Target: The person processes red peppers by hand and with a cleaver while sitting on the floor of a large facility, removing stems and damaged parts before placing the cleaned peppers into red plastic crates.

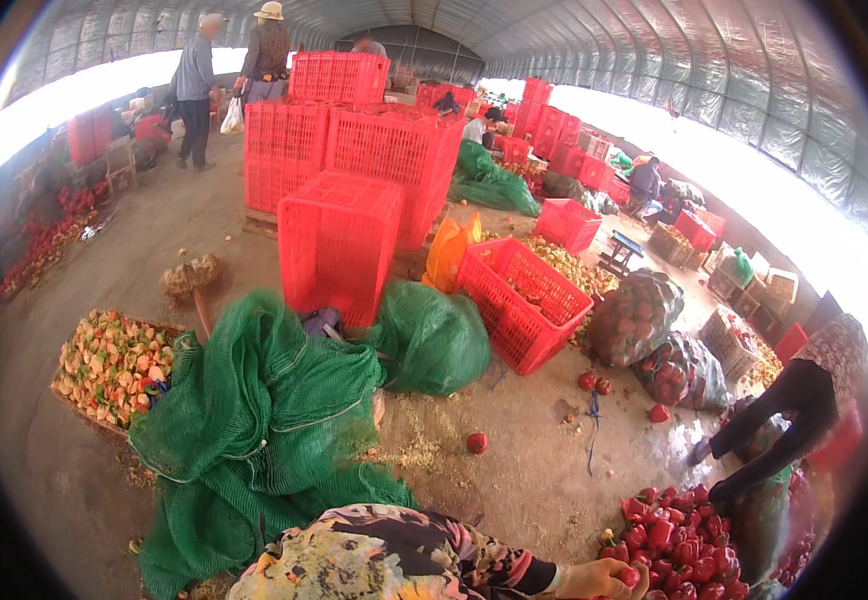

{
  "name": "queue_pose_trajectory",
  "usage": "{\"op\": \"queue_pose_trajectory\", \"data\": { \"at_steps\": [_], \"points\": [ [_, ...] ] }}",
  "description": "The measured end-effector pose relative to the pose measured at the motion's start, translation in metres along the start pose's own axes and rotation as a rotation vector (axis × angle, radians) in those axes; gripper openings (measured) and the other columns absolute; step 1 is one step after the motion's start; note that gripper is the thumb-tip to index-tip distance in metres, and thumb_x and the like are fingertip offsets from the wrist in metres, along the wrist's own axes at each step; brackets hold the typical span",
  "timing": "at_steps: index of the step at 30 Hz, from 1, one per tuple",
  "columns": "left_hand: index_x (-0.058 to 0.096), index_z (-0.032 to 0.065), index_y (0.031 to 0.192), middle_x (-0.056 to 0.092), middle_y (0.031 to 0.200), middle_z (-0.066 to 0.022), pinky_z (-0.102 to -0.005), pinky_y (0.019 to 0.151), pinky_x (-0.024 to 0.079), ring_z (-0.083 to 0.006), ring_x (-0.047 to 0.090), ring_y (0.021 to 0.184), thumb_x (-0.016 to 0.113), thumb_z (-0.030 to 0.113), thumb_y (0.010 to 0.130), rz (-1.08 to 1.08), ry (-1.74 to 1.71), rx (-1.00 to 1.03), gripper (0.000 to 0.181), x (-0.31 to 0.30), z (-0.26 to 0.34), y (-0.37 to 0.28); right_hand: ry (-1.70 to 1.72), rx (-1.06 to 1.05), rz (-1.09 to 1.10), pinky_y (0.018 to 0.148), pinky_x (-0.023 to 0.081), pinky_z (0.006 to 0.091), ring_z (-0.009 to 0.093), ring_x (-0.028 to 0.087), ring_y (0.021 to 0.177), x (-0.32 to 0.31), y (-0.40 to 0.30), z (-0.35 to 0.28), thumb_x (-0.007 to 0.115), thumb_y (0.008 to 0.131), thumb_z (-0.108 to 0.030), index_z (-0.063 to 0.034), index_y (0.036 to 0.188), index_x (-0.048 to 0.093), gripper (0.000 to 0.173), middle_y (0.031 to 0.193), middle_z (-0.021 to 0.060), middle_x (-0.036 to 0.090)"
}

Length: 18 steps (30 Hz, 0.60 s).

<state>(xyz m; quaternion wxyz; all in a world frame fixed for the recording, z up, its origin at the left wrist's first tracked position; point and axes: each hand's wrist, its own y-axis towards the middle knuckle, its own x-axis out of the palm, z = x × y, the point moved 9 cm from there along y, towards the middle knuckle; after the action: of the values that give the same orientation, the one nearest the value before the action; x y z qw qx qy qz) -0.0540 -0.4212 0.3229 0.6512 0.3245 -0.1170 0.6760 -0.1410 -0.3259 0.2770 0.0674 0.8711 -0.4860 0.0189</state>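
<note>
At the bottom edge my right hand (590,580), in a pale glove and a floral sleeve, has its fingers around a red bell pepper (629,576). It is beside a heap of red bell peppers (678,536) on the floor. My left hand is out of view. Green mesh sacking (269,397) lies bunched in front of me to the left. Ahead on the concrete floor is a single red pepper (477,443), with small seeds and scraps scattered around it.
A container of pepper cores (115,367) stands left. Red plastic crates (340,247) are stacked ahead, and another crate (524,304) sits right of them. Filled mesh sacks (636,315) lie farther right. A person (809,382) bends near the pepper heap; others are farther back.
</note>
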Motion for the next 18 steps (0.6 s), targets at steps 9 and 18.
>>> {"op": "queue_pose_trajectory", "data": {
  "at_steps": [9,18],
  "points": [
    [0.07,0.0081,0.089,0.063,0.072,-0.0029,-0.0304,0.062,0.047,-0.0133,0.058,0.066,0.068,0.017,0.093,-0.082,-0.018,-0.16,0.01,0.018,0.004,-0.004,0.581,0.487,-0.116,0.076,0.06,0.0389,0.023,0.068,0.091,0.001,-0.001,0.032,0.057,0.099,-0.03,-0.0083,0.107,0.066,0.024,0.099,0.0108,0.071],
    [0.072,0.0058,0.098,0.072,0.084,-0.0093,-0.03,0.065,0.054,-0.0184,0.068,0.072,0.072,0.021,0.094,-0.372,-0.282,-0.221,0.016,0.059,0.037,-0.027,0.493,0.63,0.139,0.055,0.057,0.0311,0.02,0.067,0.067,0.007,-0.029,-0.004,0.065,0.093,-0.038,-0.008,0.092,0.068,0.03,0.087,0.0071,0.072]
  ]
}}
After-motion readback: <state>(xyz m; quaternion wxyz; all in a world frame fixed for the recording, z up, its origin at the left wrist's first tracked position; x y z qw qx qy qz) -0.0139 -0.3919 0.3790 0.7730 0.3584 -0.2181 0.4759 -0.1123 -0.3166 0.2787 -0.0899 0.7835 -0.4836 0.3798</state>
